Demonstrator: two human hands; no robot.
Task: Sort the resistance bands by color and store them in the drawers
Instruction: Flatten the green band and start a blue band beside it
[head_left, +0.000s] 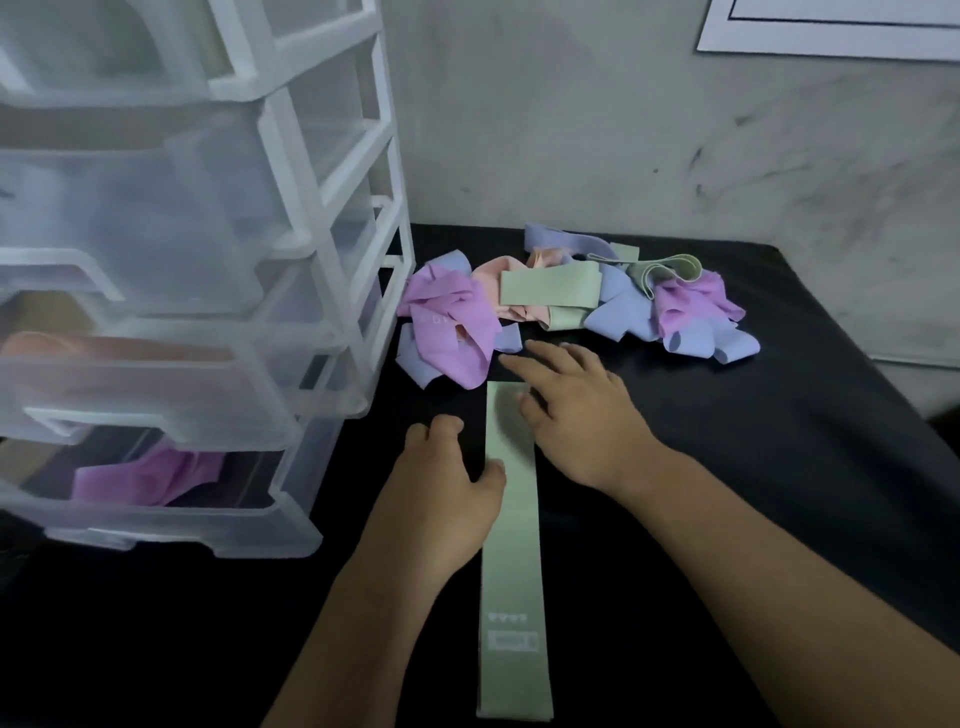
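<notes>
A long pale green band (511, 561) lies flat and straight on the black table, running toward me. My right hand (576, 410) rests on its far end with fingers spread. My left hand (447, 483) sits at the band's left edge, thumb touching it, fingers loosely curled. Behind lies a heap of bands: purple (452, 322), pink (498, 291), green (550, 288), blue (623, 306) and more purple (691, 306). The clear plastic drawer unit (332, 218) stands at left. Its bottom drawer (249, 525) is pulled out with purple bands (150, 473) inside.
The drawer above the bottom one (218, 421) is also pulled out and holds something pink-orange. A marbled wall rises behind the table. The black table surface (779, 441) extends right of the heap to its edge.
</notes>
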